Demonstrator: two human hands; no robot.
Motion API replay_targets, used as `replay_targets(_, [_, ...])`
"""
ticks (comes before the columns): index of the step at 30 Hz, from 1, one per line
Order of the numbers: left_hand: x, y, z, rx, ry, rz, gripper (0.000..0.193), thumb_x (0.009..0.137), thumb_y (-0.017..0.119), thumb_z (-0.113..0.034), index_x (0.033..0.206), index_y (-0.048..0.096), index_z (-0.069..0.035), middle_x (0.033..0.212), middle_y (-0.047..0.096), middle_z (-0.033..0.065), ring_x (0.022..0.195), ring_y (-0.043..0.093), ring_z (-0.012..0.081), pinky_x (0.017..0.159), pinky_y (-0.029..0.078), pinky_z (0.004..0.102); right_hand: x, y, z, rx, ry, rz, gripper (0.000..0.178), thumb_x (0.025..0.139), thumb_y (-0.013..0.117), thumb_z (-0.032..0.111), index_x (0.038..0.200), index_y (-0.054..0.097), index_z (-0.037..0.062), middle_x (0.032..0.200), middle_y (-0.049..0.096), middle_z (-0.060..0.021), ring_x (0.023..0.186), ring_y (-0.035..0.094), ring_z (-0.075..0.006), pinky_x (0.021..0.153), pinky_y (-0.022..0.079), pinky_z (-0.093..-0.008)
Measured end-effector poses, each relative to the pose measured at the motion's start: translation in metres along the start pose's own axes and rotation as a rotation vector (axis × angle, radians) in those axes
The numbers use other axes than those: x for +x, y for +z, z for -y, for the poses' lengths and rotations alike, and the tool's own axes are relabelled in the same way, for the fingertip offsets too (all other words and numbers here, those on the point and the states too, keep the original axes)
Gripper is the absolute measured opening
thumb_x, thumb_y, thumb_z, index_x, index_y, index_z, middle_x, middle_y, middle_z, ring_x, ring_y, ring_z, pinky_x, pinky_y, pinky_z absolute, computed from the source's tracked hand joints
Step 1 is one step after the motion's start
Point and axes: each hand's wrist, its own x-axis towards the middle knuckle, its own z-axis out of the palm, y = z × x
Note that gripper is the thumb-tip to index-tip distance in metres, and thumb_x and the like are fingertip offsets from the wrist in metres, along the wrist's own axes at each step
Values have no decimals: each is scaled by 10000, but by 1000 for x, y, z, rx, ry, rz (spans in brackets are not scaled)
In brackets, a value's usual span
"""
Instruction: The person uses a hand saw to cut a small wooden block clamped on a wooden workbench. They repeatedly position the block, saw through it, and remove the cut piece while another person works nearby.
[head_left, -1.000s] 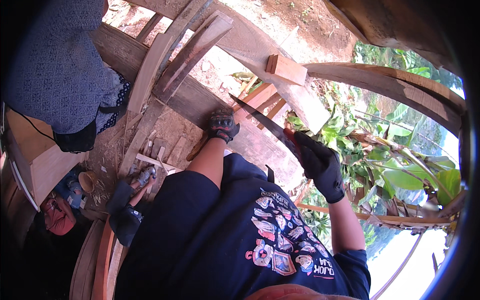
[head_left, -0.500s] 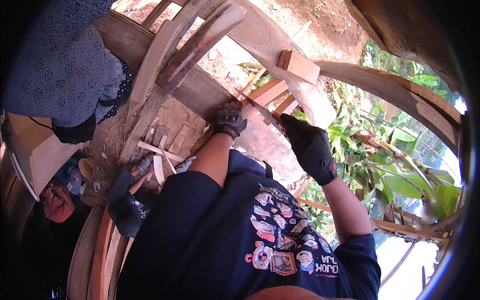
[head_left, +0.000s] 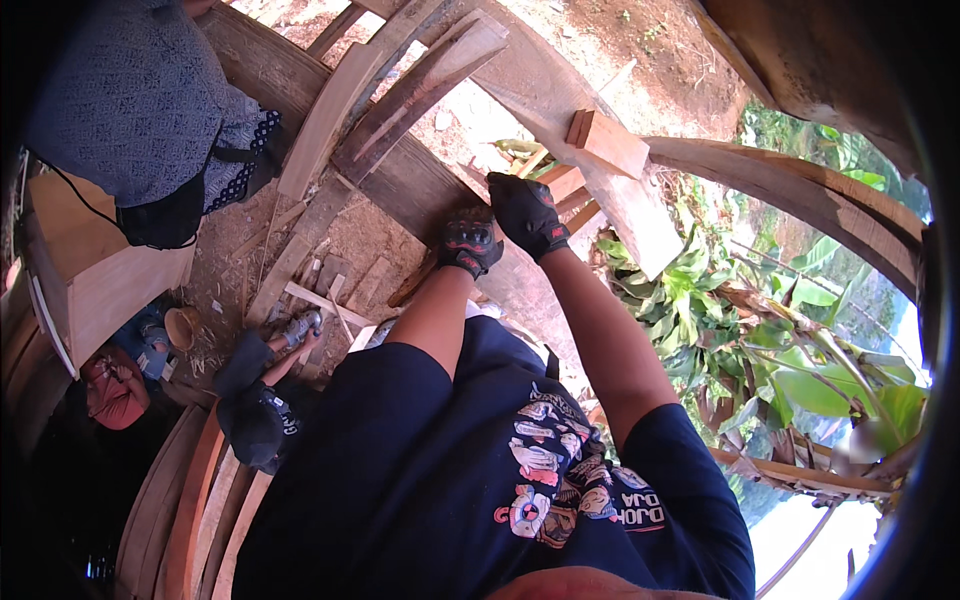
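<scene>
Your gloved left hand (head_left: 470,243) curls over weathered plank (head_left: 405,190); gloved right hand (head_left: 525,213) bunches just beside it, contents hidden: cannot tell what either grips. Squared timber (head_left: 566,180) shows beyond right hand; slip there could strike left knuckles. Farther, wooden block (head_left: 612,143) sits on broad board (head_left: 540,100); jolt could topple it.

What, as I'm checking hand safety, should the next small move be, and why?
Perhaps ease the left hand away from the right hand: they nearly touch in this view, and the dark blade the right held a second ago is now hard to make out.
</scene>
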Motion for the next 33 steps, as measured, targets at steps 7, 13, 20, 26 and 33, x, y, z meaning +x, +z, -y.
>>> replay_targets(7, [6, -34, -16, 54, -20, 264, 485, 944, 712, -420, 1341, 709, -141, 1307, 739, 150, 1269, 689, 344, 1048, 561, 497, -3, 3, 5, 240, 130, -203, 368, 1112, 480, 303, 1269, 729, 82, 1198, 768, -218, 1126, 724, -430, 979, 566, -511])
replay_targets(13, [2, -7, -7, 73, -75, 231, 518, 927, 695, -472, 1323, 687, -137, 1267, 748, 167, 1127, 759, 375, 964, 592, 519, -105, -35, 14, 396, 245, -233, 426, 1111, 549, 307, 1444, 681, 76, 1266, 768, -216, 1123, 755, -404, 978, 585, -459])
replay_targets(20, [4, 22, 1, 178, -72, 65, 522, 879, 737, -507, 1250, 682, -143, 1193, 752, 147, 1101, 757, 358, 945, 587, 502, -258, -130, 59, 398, 417, -113, 430, 1093, 609, 241, 1478, 663, 56, 1263, 775, -226, 1123, 777, -366, 973, 591, -433])
replay_targets(26, [8, 8, -1, 7, -67, 182, 447, 889, 753, -426, 1226, 700, -137, 1196, 756, 130, 1144, 734, 348, 961, 577, 516, -256, -163, 71, 276, 209, -162, 379, 1086, 612, 146, 1442, 680, 37, 1245, 786, -191, 1049, 772, -291, 945, 590, -400])
replay_targets(33, [0, 12, 6, -10, 63, -46, 396, 885, 751, -413, 1145, 740, -115, 1143, 761, 152, 1111, 737, 344, 956, 583, 491, -124, -97, 48, 243, 97, -83, 365, 1082, 558, 137, 1426, 673, 94, 1271, 771, -199, 1113, 765, -393, 952, 609, -464])
